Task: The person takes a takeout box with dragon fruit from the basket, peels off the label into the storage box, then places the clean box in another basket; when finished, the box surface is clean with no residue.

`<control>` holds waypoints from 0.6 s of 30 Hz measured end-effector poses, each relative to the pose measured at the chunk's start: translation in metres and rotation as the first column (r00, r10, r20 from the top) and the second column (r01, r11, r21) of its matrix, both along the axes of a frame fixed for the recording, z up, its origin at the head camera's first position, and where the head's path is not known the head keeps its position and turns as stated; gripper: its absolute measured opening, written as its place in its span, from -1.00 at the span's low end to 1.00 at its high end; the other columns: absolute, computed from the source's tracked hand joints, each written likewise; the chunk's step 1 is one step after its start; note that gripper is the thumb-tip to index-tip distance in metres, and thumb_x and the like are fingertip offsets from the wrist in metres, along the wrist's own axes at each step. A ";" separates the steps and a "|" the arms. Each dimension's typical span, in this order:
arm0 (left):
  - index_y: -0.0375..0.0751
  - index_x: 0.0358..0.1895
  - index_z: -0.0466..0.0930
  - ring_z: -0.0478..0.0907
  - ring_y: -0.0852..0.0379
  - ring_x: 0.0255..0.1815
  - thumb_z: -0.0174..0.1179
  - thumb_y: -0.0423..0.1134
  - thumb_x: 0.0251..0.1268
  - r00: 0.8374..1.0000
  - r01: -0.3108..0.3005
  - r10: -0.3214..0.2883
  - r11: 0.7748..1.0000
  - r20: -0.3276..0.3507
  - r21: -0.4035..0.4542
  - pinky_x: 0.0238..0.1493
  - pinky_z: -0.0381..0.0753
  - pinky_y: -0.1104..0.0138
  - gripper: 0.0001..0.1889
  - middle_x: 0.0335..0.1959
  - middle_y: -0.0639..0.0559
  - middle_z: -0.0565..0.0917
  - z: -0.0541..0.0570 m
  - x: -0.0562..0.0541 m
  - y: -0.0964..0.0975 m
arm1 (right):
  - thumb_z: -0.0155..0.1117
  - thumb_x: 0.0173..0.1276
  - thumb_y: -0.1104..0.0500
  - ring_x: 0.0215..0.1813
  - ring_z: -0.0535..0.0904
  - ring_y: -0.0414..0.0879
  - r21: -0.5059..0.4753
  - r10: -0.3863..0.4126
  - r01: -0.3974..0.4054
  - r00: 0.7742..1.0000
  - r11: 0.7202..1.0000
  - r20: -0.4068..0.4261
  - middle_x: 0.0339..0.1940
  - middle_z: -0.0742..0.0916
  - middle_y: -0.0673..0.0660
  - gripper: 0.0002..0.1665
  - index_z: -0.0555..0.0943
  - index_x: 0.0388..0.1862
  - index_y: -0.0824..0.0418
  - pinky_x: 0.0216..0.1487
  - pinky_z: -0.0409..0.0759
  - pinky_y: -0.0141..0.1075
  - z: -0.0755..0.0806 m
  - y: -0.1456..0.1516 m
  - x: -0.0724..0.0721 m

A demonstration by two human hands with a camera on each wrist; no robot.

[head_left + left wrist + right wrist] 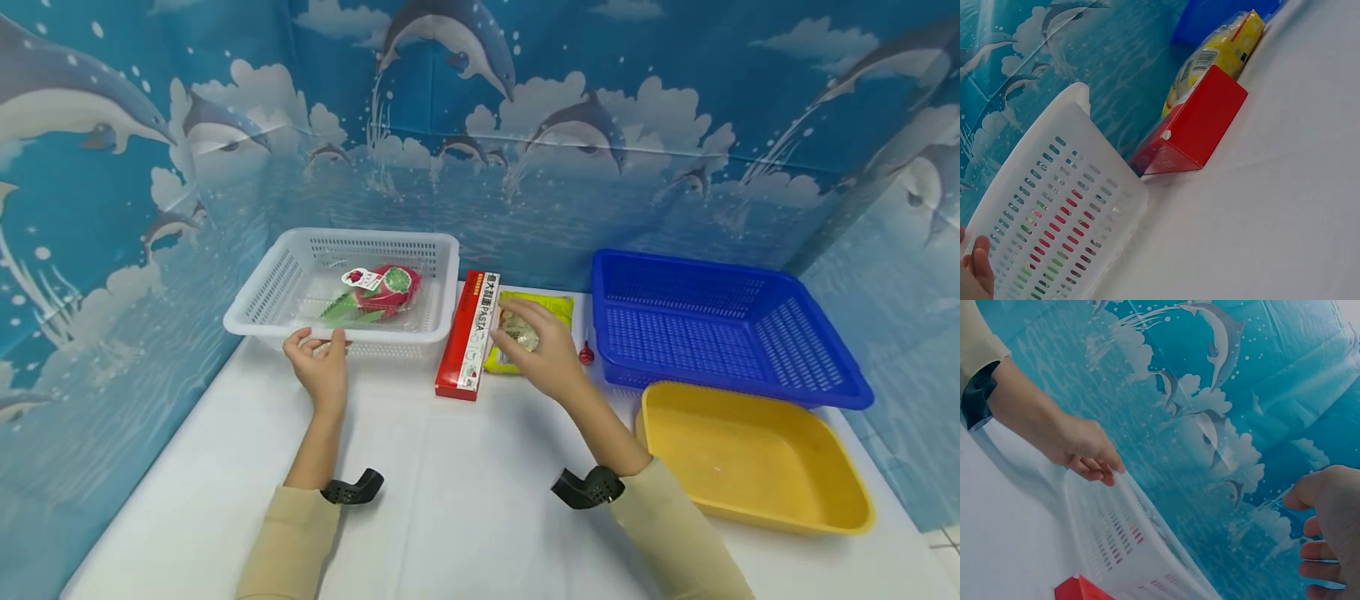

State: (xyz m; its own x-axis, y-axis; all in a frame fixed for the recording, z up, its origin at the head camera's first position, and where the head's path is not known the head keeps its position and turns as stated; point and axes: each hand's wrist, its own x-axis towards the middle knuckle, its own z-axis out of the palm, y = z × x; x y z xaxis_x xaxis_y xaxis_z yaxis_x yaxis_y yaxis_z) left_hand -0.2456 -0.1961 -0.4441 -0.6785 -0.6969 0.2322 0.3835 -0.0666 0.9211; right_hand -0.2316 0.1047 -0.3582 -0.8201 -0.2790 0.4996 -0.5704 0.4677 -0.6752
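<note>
A white plastic basket stands at the back left. Inside it lies a clear package with a red-and-green fruit-like thing and a white label. My left hand grips the basket's front rim, thumb and fingers at the edge; the right wrist view shows this left hand too. Right of the basket lies a long red and white pasta box, and beside that a yellow packet. My right hand hovers over the packet, thumb and fingers apart, holding nothing; it partly hides the packet.
A small red wrapped thing lies right of the packet. Further right stands a blue basket, with a yellow tub in front of it. A dolphin-print curtain hangs behind the white-covered table.
</note>
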 end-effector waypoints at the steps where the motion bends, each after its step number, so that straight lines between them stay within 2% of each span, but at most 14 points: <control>1: -0.31 0.12 0.18 0.60 0.21 -0.53 0.24 -0.45 0.27 1.000 0.002 -0.002 1.000 -0.010 0.006 -0.36 0.62 0.46 -0.53 -0.31 -0.05 0.40 -0.001 0.000 0.000 | 0.29 0.37 0.09 0.31 0.45 0.08 0.002 0.003 -0.003 1.000 1.000 0.003 0.25 0.59 0.19 -0.50 0.55 0.25 0.21 0.26 0.42 0.08 0.001 -0.003 -0.002; 10: -0.45 0.18 0.09 0.63 0.15 -0.58 0.21 -0.53 0.25 0.992 0.074 -0.070 0.996 -0.101 0.040 -0.38 0.66 0.41 -0.46 -0.35 -0.11 0.38 0.001 0.002 0.000 | 0.27 0.37 0.10 0.29 0.45 0.06 -0.019 0.047 -0.047 0.998 0.999 0.042 0.24 0.60 0.17 -0.50 0.55 0.26 0.22 0.20 0.49 0.02 0.012 -0.035 -0.027; 13: -0.39 0.15 0.11 0.62 0.18 -0.60 0.22 -0.51 0.25 0.990 0.081 -0.073 0.994 -0.118 0.070 -0.40 0.66 0.43 -0.48 -0.38 -0.10 0.37 0.001 0.002 0.000 | 0.27 0.37 0.10 0.26 0.47 0.05 -0.029 0.057 -0.055 0.996 0.998 0.071 0.23 0.61 0.17 -0.49 0.54 0.27 0.22 0.16 0.52 0.02 0.013 -0.046 -0.037; 18: -0.24 0.09 0.12 0.60 0.23 -0.61 0.23 -0.46 0.27 0.993 0.061 -0.052 0.995 -0.102 0.084 -0.42 0.64 0.47 -0.52 -0.38 -0.11 0.36 -0.004 -0.001 -0.002 | 0.25 0.39 0.14 0.18 0.51 0.01 -0.061 0.074 -0.068 0.991 0.996 0.107 0.20 0.61 0.18 -0.50 0.53 0.27 0.25 0.16 0.54 -0.10 0.016 -0.063 -0.052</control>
